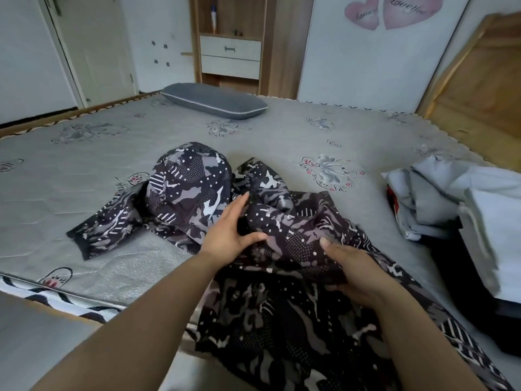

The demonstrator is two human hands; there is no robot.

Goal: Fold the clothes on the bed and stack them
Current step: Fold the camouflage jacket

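A dark camouflage-patterned hooded jacket (186,190) lies crumpled across the near middle of the grey bed (84,170); its hood bulges up at the far side and one sleeve stretches left. My left hand (228,230) rests on the jacket's middle with straight fingers, thumb spread toward the right. My right hand (358,269) grips a fold of the jacket's fabric, thumb on top and fingers under it. The lower part of the jacket hangs over the bed's near edge toward me.
A pile of light grey and white clothes (456,198) sits at the bed's right side, on something dark. A grey pillow (214,101) lies at the far edge. A wooden headboard (479,88) stands at right, a shelf with drawers (231,56) behind.
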